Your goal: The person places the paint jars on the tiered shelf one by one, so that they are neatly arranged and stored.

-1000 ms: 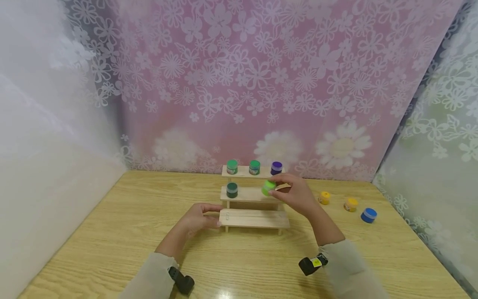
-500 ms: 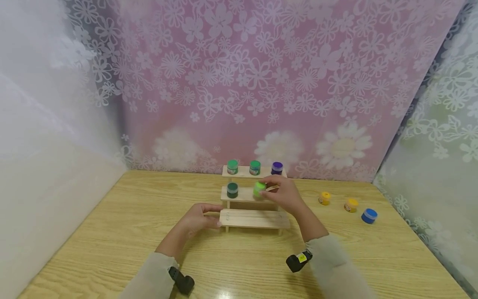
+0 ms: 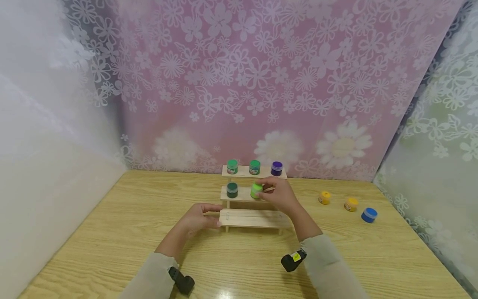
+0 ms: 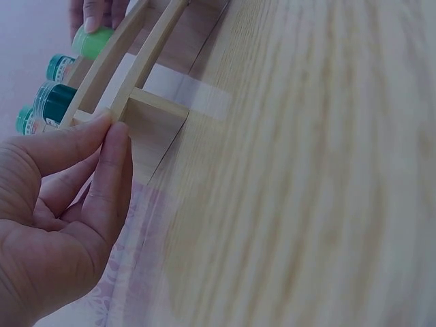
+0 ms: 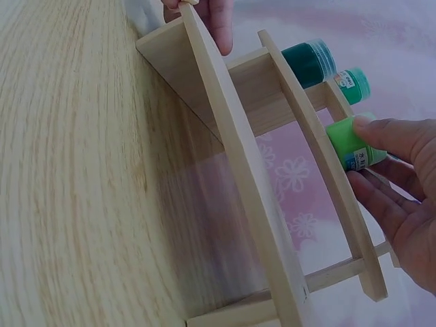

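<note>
Pinching a lime jar (image 3: 256,190) at the rack's (image 3: 254,218) middle shelf (image 3: 244,193) is the right hand (image 3: 278,194); left hand (image 3: 199,217) grips its lower end; 4 jars (image 3: 232,190) sit racked; 3 jars (image 3: 351,204) on the table (image 3: 142,216); floral cloth (image 3: 242,83) behind.

Head view: right hand (image 3: 280,195) covers the right end of the middle shelf (image 3: 243,194) and part of the light green jar (image 3: 255,191); label print on the yellow jars (image 3: 325,198) too small to read. Sleeves (image 3: 149,277) cut by bottom edge — left hand (image 3: 199,218) cropped at top, right wrist view.
</note>
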The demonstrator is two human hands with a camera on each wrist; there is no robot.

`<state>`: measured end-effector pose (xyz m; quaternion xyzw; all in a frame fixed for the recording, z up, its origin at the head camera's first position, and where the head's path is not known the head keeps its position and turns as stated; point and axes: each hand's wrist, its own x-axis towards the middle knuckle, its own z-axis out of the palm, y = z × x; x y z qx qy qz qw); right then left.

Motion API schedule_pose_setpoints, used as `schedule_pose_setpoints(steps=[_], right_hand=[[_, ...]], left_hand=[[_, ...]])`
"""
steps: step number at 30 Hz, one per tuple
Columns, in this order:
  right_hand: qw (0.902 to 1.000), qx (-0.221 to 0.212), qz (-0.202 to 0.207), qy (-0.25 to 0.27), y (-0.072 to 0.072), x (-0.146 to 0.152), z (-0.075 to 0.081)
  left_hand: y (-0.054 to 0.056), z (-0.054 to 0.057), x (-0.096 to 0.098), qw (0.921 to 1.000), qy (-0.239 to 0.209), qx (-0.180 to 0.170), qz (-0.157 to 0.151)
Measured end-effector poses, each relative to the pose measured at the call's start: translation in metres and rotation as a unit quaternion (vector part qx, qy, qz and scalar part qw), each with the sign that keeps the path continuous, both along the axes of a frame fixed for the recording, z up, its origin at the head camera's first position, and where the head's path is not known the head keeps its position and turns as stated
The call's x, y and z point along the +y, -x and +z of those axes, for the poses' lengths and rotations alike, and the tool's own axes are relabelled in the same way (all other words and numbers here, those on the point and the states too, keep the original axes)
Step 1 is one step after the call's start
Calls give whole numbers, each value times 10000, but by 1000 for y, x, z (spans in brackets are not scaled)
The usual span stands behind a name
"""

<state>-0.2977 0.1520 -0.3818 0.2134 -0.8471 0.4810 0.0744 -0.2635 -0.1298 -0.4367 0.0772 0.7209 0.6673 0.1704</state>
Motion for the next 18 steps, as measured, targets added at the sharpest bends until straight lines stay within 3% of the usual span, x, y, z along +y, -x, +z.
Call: schedule_pose_setpoints(steps=[9,18], right_hand=[[9998,-97,-95,116,-1,0,-3],[9992,-142,-340,124,-11,8,5]], left_hand=[[1,-1,1,10000,4,-10,42],[1,-1,1,10000,26,8,20]])
